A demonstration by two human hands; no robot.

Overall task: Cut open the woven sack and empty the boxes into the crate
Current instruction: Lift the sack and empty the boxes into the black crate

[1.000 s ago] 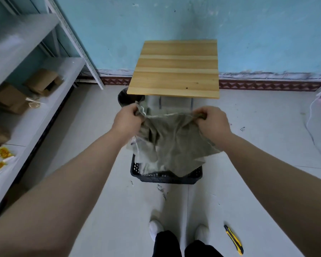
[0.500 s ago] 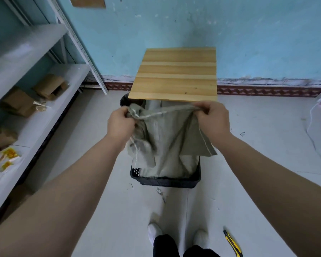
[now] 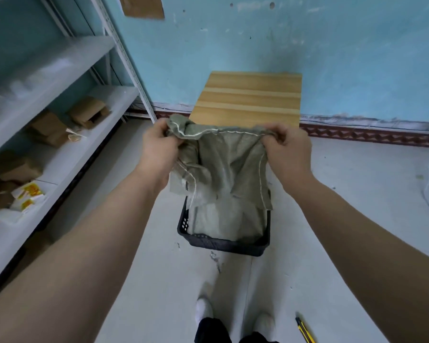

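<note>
Both hands have lifted the sack higher since the earlier frames, so that its stitched top edge now stretches level with the near edge of the wooden table top [image 3: 248, 100] instead of hanging below it. That woven sack [image 3: 223, 174], grey-green and limp, hangs from the two hands straight down into the black crate [image 3: 223, 243] on the floor, and its lower part fills most of the crate's inside; whether any boxes lie under the fabric cannot be told, for the cloth hides the crate's floor. A perforated wall of the crate shows at its left side. The left hand [image 3: 159, 149] is clenched on the left corner of the sack's top edge, the cloth bunched above the thumb and a white seam running across it. The right hand [image 3: 290, 154] pinches the right corner, fingers [image 3: 278, 134] curled tight over the hem with the thumb beneath. Between the two hands the hem is pulled nearly taut. On the grey shelving [image 3: 60, 100] to the left lie several brown cardboard boxes [image 3: 87, 112], some with flaps open, and lower down some small white and yellow packets [image 3: 27, 194]. A yellow and black utility knife [image 3: 305, 330] lies on the floor to the right of the person's white shoes [image 3: 203, 308], well apart from the crate.
</note>
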